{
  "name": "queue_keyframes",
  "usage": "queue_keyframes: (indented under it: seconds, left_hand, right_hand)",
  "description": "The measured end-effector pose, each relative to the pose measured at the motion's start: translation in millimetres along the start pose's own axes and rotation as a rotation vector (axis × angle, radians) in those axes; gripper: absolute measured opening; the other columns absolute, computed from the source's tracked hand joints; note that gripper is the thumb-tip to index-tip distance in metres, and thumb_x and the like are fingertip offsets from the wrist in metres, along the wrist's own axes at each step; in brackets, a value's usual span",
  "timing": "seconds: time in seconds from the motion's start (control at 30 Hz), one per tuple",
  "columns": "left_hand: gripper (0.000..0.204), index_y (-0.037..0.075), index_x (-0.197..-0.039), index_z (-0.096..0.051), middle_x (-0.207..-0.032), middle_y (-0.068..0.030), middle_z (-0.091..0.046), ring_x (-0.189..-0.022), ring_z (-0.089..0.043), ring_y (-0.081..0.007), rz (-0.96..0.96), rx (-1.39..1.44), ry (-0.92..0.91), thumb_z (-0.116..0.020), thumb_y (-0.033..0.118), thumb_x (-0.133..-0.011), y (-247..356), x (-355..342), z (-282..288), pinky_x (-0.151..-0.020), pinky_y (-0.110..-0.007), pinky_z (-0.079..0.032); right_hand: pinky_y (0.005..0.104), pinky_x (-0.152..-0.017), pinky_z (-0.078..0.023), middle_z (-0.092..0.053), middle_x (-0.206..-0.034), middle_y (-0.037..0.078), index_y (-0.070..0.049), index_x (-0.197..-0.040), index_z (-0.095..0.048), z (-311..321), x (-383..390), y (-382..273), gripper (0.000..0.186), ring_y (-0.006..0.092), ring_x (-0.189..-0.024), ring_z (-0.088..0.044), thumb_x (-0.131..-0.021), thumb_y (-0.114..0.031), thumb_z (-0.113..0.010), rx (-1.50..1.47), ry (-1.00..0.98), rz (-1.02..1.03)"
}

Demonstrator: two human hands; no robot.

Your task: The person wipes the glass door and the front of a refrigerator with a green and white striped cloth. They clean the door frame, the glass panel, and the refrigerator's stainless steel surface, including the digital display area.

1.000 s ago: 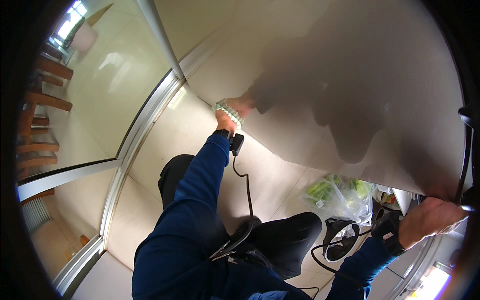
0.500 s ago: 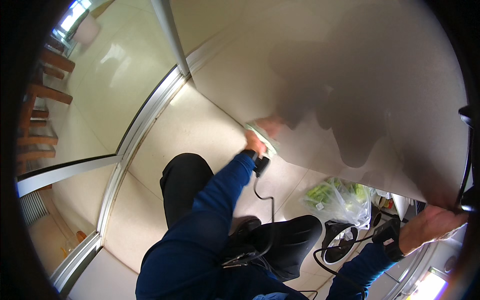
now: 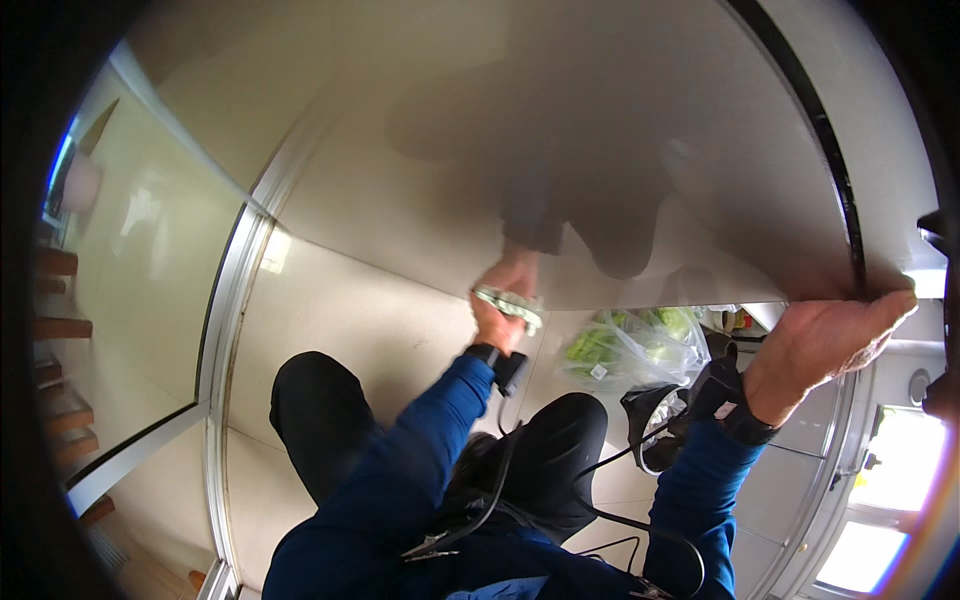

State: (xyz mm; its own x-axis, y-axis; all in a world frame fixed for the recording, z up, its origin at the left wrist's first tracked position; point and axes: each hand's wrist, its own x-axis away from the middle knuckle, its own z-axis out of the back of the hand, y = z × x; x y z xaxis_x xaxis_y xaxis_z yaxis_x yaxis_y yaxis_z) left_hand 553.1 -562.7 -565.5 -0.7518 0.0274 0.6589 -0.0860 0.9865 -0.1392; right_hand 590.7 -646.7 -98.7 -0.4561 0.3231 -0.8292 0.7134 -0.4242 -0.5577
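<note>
My left hand is closed on a folded pale green cloth and presses it to the low part of a glossy grey-beige panel, which looks like an appliance door. The panel mirrors the hand and my legs. Over at the right, my right hand rests against the panel's lower edge, by the dark gap. A stretched-out digit points right; its other fingers are mostly hidden. Both wrists carry dark straps with small black cabled boxes.
On the floor below the panel lies a clear plastic bag with green vegetables. A black bag-like item is next to my knee. A sliding-door frame runs along the left, with wooden furniture beyond the glass. Bright windows show at right.
My view has swung to the right, showing more of the dark gap. My left hand with the cloth is still low on the panel. My right hand still touches its edge.
</note>
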Motion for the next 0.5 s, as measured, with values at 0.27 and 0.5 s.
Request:
queue_keyframes:
  seconds: [0.27,0.5]
  left_hand:
    - [0.026,0.012,-0.117,-0.059,-0.114,-0.0056,-0.058,-0.106,-0.058,-0.0230,0.120,0.181,-0.363,-0.045,0.031,-0.105,-35.6,97.1,-79.0,-0.107,-0.049,-0.047]
    - [0.041,-0.004,-0.136,-0.040,-0.143,-0.0183,-0.044,-0.134,-0.047,-0.0360,0.249,0.051,-0.180,-0.035,0.027,-0.109,-13.4,189.4,-148.3,-0.116,-0.056,-0.039]
  right_hand:
    - [0.0368,-0.105,-0.037,-0.060,-0.115,0.009,-0.002,-0.126,-0.057,-9.6,-2.9,-2.5,0.057,0.0225,-0.113,-0.055,-0.102,-0.054,-0.053,-0.089,0.091,-0.075]
    - [0.0353,-0.102,-0.037,-0.059,-0.104,0.008,-0.002,-0.116,-0.061,-10.1,-2.9,-5.4,0.055,0.0192,-0.105,-0.053,-0.103,-0.054,-0.053,-0.038,0.067,-0.017]
